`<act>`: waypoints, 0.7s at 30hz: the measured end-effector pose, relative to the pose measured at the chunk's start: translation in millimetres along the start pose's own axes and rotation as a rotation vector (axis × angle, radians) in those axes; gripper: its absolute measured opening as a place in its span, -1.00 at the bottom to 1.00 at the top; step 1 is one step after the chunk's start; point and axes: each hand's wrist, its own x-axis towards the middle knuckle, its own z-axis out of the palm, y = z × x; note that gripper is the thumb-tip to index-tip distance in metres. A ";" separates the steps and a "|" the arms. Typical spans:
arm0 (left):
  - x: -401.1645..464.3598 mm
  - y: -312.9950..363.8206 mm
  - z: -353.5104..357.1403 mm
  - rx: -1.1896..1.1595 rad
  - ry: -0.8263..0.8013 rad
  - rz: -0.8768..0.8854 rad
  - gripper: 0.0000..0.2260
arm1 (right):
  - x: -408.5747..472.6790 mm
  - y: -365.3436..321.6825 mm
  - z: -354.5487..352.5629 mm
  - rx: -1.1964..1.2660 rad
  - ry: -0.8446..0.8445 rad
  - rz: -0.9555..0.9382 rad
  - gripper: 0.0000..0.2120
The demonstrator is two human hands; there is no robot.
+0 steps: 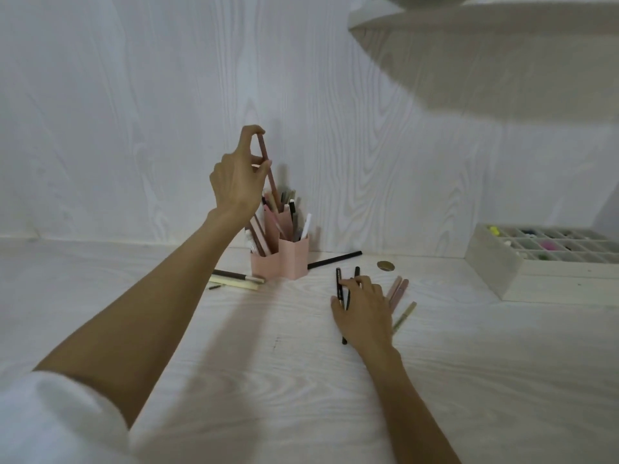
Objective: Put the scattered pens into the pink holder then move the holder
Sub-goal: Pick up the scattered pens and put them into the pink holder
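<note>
White sleeve (50,420) nearest us. Our left hand (239,182) pinches pink pencil (268,169), tip just above pink holder (281,259): loading step. Right hand (363,309) grips black pens (341,289) on desk (268,380). Next we lower pencil straight in, avoiding crowded pens.

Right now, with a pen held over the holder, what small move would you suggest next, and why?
Probably lower the left hand and release: it pinches the pink pen upright, lower end already among pens in the pink holder. The right hand already holds black pens.
</note>
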 end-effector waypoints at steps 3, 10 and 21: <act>-2.1 -7.4 10.2 0.149 -0.101 -0.002 -0.77 | 0.0 -0.3 0.2 -0.015 0.012 -0.004 -0.65; -23.2 -23.7 25.9 0.435 -0.389 0.272 -0.68 | 0.9 0.6 0.3 -0.023 0.005 0.002 -0.64; -47.2 -47.9 -21.5 0.106 -0.237 0.019 -0.72 | 3.7 2.5 1.6 -0.022 0.007 0.062 -0.61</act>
